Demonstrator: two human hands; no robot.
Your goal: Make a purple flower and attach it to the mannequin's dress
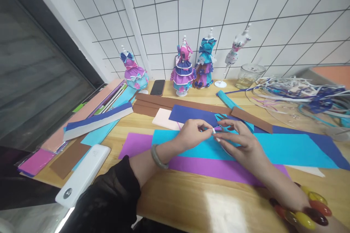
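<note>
Over the middle of the table, my left hand (193, 134) pinches a small gathered purple piece (218, 128) between thumb and fingertips. A narrow white strip (214, 130) lies across that piece. From the other side, my right hand (240, 139) has its fingertips closed in on the strip, with the fingers slightly bent. Both hands hover above a wide turquoise sheet (295, 147). Under it are a purple sheet (202, 165) and a dark blue sheet (188, 113). My fingers partly cover the small piece.
Dressed miniature mannequins (182, 69) and a bare one (235, 48) stand along the tiled wall. A phone (158, 87), a glass jar (250, 75) and tangled strips (295, 93) lie at the back. Brown strips (186, 102) and a white power bank (83, 174) are nearer.
</note>
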